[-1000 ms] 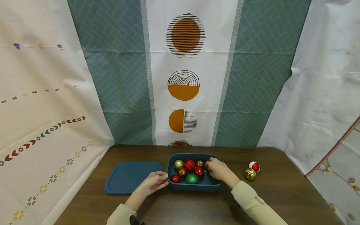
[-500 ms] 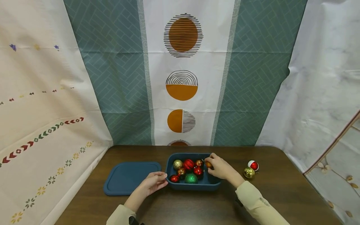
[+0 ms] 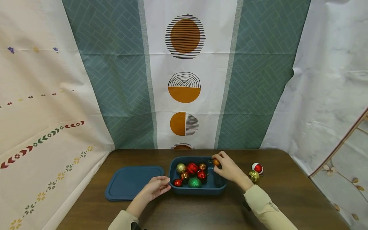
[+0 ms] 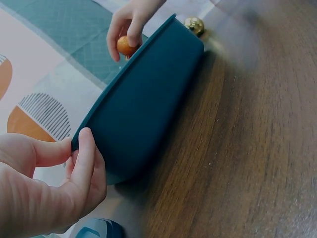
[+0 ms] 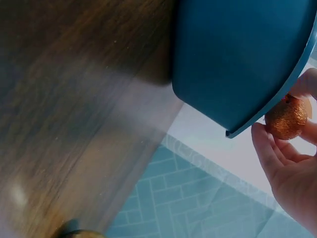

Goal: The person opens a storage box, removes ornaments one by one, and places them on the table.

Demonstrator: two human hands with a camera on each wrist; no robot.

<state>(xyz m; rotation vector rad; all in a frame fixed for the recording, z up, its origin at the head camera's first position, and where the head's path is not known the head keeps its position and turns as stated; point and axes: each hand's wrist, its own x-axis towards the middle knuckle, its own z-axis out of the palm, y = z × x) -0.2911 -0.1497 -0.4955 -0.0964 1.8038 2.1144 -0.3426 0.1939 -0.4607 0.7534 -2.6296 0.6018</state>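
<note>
A dark blue plastic box point(image 3: 198, 191) holds several Christmas baubles, among them a green glitter bauble point(image 3: 195, 182) and a striped red bauble point(image 3: 192, 168). At the box's left front corner my left hand point(image 3: 156, 187) pinches the rim between thumb and fingers, clearly seen in the left wrist view. My right hand point(image 3: 231, 168) holds a copper-orange glitter bauble point(image 5: 286, 119) in its fingertips, over the back right part of the box at rim height or above. The bauble's hanging loop points left in the head view.
A flat blue lid point(image 3: 134, 182) lies left of the box on the brown wooden table point(image 3: 184, 214). To the right sit a shiny gold bauble point(image 3: 254, 176) and a red-and-white bauble point(image 3: 257, 168). Patterned cloth point(image 3: 123, 80) hangs behind the table.
My right hand has lifted the copper-orange bauble from among the others and moved it back and slightly right, up toward the box's rear corner. My left hand stays on the rim.
</note>
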